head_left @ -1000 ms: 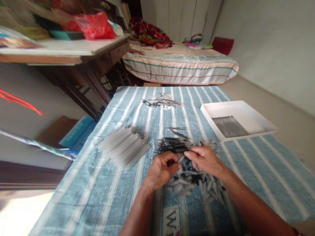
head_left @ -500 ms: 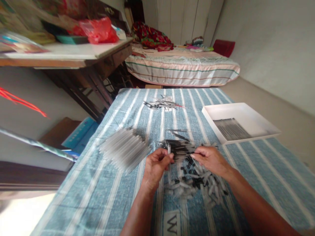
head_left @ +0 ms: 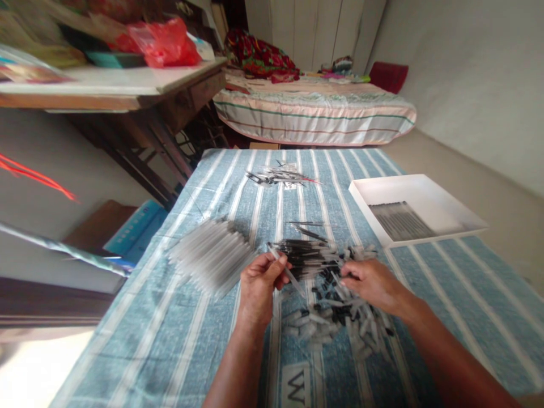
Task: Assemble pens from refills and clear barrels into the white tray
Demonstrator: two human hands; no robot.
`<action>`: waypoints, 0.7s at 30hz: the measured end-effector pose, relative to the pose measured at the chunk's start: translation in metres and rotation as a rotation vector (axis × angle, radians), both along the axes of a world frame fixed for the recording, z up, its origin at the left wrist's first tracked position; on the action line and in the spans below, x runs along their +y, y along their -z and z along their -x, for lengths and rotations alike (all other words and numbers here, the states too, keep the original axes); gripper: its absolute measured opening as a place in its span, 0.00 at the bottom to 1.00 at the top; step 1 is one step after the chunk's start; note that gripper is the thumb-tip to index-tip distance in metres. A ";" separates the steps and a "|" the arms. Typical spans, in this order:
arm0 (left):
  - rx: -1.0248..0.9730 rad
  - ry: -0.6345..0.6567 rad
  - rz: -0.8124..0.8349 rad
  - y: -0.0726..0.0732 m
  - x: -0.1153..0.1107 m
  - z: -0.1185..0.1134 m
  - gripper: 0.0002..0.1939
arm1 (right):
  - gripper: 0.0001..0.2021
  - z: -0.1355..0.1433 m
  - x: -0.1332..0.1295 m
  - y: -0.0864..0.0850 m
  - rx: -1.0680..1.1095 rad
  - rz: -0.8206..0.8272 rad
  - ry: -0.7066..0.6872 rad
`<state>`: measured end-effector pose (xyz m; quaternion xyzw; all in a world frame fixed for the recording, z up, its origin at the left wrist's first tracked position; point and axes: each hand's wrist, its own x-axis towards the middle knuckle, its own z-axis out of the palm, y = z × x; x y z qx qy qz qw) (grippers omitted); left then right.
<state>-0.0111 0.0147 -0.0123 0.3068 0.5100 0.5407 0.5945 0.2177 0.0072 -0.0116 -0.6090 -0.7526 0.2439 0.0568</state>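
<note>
My left hand (head_left: 260, 286) pinches a clear pen barrel (head_left: 294, 279), which slants down to the right with a dark tip at its upper end. My right hand (head_left: 376, 284) is closed, thumb against curled fingers, at the edge of the pile of small parts; whatever is between its fingertips is too small to make out. Between and beyond the hands lie dark pen refills (head_left: 302, 254). Closer to me are whitish pen caps (head_left: 361, 334) mixed with small black pieces (head_left: 328, 290). A stack of clear barrels (head_left: 212, 255) lies left of my left hand.
A white open box (head_left: 454, 207) at the right holds a row of pens (head_left: 402, 221). Loose pen parts (head_left: 280, 177) lie at the far end of the striped tablecloth (head_left: 170, 317). A desk (head_left: 178, 79) stands at the left, a bed (head_left: 314, 116) beyond.
The barrel in my left hand has tilted from upright to slanting, and that hand has shifted slightly left. My right hand has moved right, away from the refills, to the caps and black pieces.
</note>
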 end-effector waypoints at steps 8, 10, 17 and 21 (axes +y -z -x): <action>0.002 0.037 -0.001 -0.002 -0.001 -0.001 0.09 | 0.09 0.020 -0.004 -0.019 -0.418 0.033 -0.093; 0.002 0.050 -0.012 -0.002 -0.001 -0.001 0.09 | 0.08 0.021 -0.004 -0.018 -0.396 0.039 -0.091; -0.064 0.075 -0.074 -0.002 -0.003 -0.002 0.08 | 0.05 0.017 -0.008 -0.013 -0.086 -0.075 -0.069; -0.104 0.064 -0.099 -0.003 -0.004 -0.003 0.07 | 0.02 0.026 -0.015 -0.011 0.172 -0.112 -0.069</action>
